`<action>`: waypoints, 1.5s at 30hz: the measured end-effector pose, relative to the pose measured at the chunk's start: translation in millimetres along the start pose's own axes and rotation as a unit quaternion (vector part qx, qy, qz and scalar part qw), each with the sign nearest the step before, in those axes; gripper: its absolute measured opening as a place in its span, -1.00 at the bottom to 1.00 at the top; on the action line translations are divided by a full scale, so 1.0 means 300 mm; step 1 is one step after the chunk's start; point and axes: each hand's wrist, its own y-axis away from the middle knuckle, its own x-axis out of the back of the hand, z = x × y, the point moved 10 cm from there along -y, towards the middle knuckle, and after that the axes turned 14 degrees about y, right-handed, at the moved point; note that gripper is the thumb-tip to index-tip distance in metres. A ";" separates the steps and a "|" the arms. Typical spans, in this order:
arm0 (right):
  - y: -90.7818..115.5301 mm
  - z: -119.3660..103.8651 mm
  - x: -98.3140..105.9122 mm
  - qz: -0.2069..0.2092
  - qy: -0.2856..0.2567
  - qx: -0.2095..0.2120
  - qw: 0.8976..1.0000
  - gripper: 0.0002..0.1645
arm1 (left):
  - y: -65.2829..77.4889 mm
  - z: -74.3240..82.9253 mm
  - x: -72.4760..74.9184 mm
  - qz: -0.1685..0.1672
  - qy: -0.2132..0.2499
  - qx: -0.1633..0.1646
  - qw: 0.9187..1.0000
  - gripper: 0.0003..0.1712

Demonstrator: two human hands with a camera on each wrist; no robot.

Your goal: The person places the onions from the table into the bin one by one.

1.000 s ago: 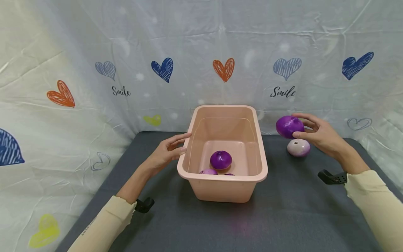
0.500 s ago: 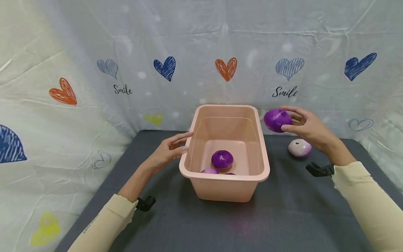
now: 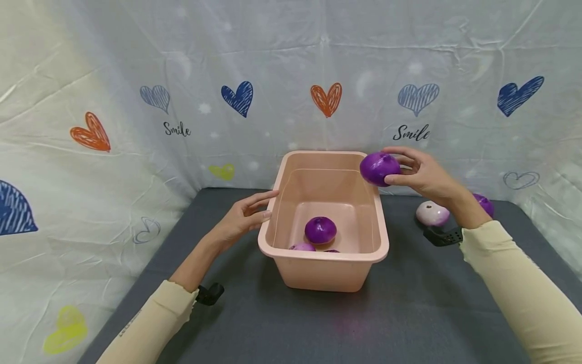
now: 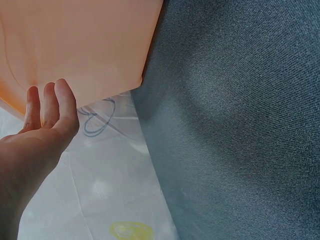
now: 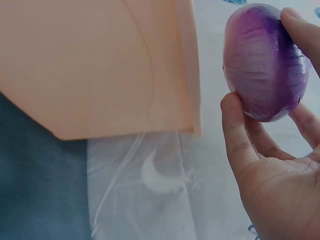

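A purple onion [image 3: 379, 169] is pinched between the thumb and fingers of my right hand [image 3: 420, 174], held up at the right rim of a pink plastic tub [image 3: 323, 273]. The right wrist view shows the onion [image 5: 265, 62] gripped on its sides, next to the tub wall [image 5: 100, 65]. My left hand [image 3: 238, 220] touches the tub's left rim with extended fingers. In the left wrist view the left hand's fingers [image 4: 65, 105] lie against the tub's outer side. Inside the tub sits a dark purple onion [image 3: 321, 230], with a lighter onion [image 3: 302, 247] partly hidden by the front rim.
A white and purple onion [image 3: 432, 213] lies on the grey tabletop [image 3: 291, 328] to the tub's right. Behind the right wrist another purple onion [image 3: 484, 205] shows partly. A white curtain [image 3: 282, 60] printed with hearts hangs behind the table.
My right hand has carried the purple onion leftward and slightly up to the tub's rim. A purple onion on the table has come into sight behind the wrist. The left hand stays put.
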 end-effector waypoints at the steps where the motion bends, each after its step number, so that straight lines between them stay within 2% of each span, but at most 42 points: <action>1: -0.005 -0.005 -0.006 0.000 0.004 0.000 1.000 -0.26 | 0.000 -0.001 0.001 0.001 -0.001 0.000 1.000 -0.35; 13: -0.060 -0.043 -0.085 -0.034 0.045 -0.001 0.998 -0.22 | 0.002 -0.002 0.003 0.004 -0.008 0.002 1.000 -0.36; 20: -0.057 -0.047 -0.098 -0.045 0.014 0.012 0.999 -0.27 | 0.000 0.000 -0.001 0.000 -0.006 0.000 1.000 -0.37; 27: -0.020 -0.007 -0.055 -0.023 0.016 0.004 1.000 -0.41 | 0.000 -0.002 0.001 0.005 -0.014 -0.001 1.000 -0.35; 34: 0.034 0.048 -0.003 -0.003 0.050 -0.026 0.998 -0.48 | 0.005 -0.004 -0.001 0.000 -0.013 -0.004 1.000 -0.34; 40: 0.085 0.095 0.045 0.004 0.056 -0.031 0.998 -0.49 | 0.007 -0.006 0.001 0.000 -0.009 -0.004 1.000 -0.34; 45: 0.133 0.147 0.091 0.016 0.050 -0.056 0.997 -0.44 | 0.003 -0.002 -0.001 -0.005 -0.006 -0.007 1.000 -0.34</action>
